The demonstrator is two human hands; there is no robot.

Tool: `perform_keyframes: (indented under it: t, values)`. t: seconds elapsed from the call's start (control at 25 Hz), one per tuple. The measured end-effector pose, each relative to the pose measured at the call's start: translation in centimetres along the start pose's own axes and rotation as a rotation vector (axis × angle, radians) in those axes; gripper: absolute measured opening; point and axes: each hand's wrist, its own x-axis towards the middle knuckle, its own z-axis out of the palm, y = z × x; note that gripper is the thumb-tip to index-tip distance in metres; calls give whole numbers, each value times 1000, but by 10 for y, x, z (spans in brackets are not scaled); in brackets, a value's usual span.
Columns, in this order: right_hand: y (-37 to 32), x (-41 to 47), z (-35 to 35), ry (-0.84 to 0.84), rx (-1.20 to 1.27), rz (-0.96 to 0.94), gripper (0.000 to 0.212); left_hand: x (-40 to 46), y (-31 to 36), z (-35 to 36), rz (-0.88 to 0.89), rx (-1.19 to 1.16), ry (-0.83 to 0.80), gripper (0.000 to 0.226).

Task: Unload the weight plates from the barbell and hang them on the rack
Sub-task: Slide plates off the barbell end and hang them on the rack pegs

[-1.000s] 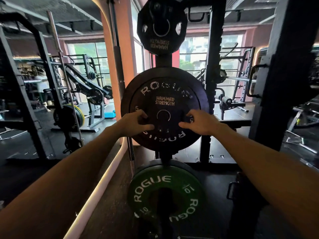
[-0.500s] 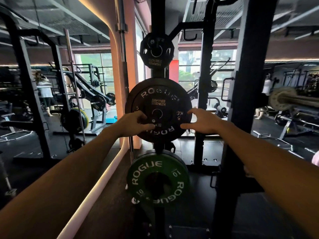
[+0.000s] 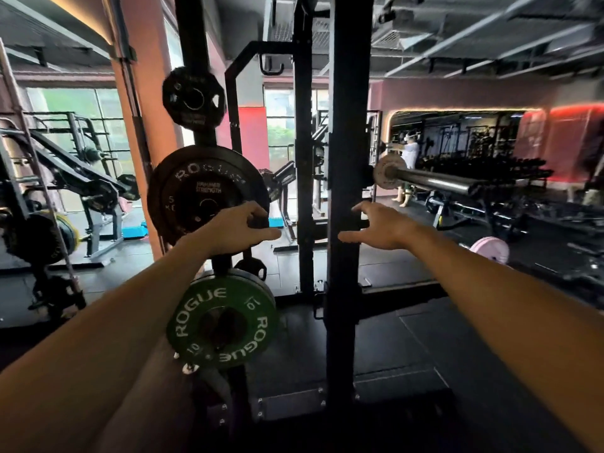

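Observation:
A black Rogue 5 kg plate hangs on a peg of the rack post. Above it hangs a small black plate, below it a green Rogue 10 plate. My left hand is in front of the black plate's lower right edge, fingers relaxed and holding nothing. My right hand is spread open in the air in front of the black rack upright. The barbell sticks out bare to the right of that upright, its silver sleeve end towards me.
A pink plate lies on the floor at the right. A person stands far back by dumbbell racks. Other machines and a leaning bar fill the left side. Black rubber flooring lies below.
Both hands have come off the black 5 kg plate, which stays on its peg. My view has swung right, bringing the bare barbell into sight, and my right hand moved right past the upright.

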Motion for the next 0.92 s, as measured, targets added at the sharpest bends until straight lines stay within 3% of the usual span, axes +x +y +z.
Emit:
perform_keyframes:
  t: [0.24, 0.56, 0.72, 0.92]
  values:
    - [124, -38, -56, 25, 41, 111, 88, 37, 118, 79, 125, 5, -39, 59]
    - [311, -47, -139, 32, 21, 177, 81, 105, 271, 191, 110, -60, 3, 56]
    - [361, -36, -160, 31, 25, 178, 73, 137, 305, 208, 84, -56, 42, 46]
    - [383, 10, -168, 49, 31, 110, 87, 179, 318, 213, 52, -49, 147, 35]
